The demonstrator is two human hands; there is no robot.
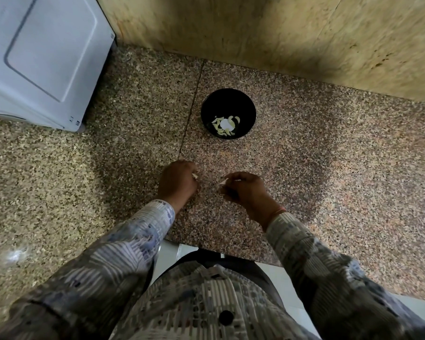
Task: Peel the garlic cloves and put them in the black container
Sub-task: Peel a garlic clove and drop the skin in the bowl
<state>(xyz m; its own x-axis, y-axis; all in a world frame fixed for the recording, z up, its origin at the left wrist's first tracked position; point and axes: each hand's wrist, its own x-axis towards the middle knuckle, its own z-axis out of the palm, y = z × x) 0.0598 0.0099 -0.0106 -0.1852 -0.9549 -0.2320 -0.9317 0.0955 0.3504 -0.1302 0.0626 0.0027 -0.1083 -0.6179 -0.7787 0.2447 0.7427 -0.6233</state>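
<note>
A round black container (243, 99) stands on the speckled granite counter (329, 168), with several pale peeled garlic cloves (225, 125) lying in its bottom. Nearer to me, my left hand (177, 184) is curled and pinches a small pale garlic clove (195, 176) at its fingertips. My right hand (245, 192) sits a short way to its right, fingers curled, pinching a thin whitish piece of garlic skin (223, 182). Both hands hover just above the counter, well short of the container.
A white appliance (42, 57) stands at the back left of the counter. A tan stone wall (280, 33) runs along the back. The counter's front edge (231, 253) is right below my wrists, with a pale floor beneath.
</note>
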